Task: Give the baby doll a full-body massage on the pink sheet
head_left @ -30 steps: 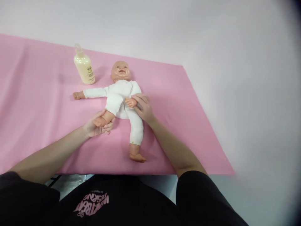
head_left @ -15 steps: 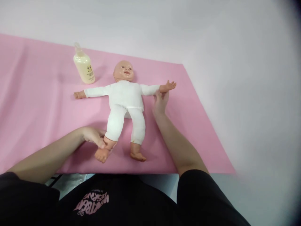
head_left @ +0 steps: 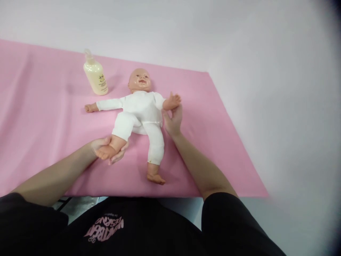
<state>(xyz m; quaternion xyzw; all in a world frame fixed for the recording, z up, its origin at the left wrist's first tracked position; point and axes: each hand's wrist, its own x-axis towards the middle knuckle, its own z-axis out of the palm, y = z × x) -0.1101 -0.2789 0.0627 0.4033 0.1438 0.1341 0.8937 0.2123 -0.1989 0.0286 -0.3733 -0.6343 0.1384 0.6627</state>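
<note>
Pink cloth [head_left: 42,124] bears the doll [head_left: 141,106], pale wall [head_left: 165,32] beyond.

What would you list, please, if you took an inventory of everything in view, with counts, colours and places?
doll: 1, white body with peach head and limb ends, lying face up
pump bottle: 1, pale yellow, standing left of the doll's head in the picture
cover: 1, pink, beneath doll and bottle
background surface: 1, whitish, beyond the cover
silvery item: 1, mostly hidden, below the cover's near edge
shirt: 1, black with pink lettering, bottom of picture
left hand: 1, bare, holding a doll leg
right hand: 1, bare, holding a doll arm
</note>
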